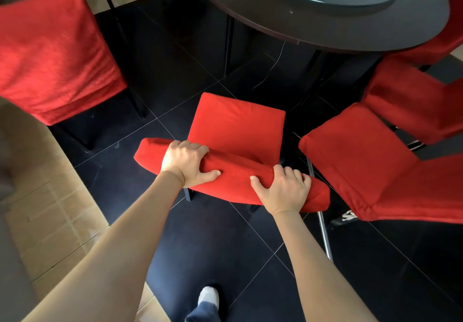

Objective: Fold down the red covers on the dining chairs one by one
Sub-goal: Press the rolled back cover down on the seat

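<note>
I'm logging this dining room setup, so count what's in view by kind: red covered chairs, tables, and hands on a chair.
Red covered chairs: 5, left, middle, near right, behind it, far right by the table
Tables: 1
Hands gripping the middle chair's back: 2, left hand, right hand
Total: 8

both bare arms reach toward twelve o'clock. left hand [186,162] at eleven and right hand [283,191] at one, fingers curled over, thumbs toward each other.
</note>
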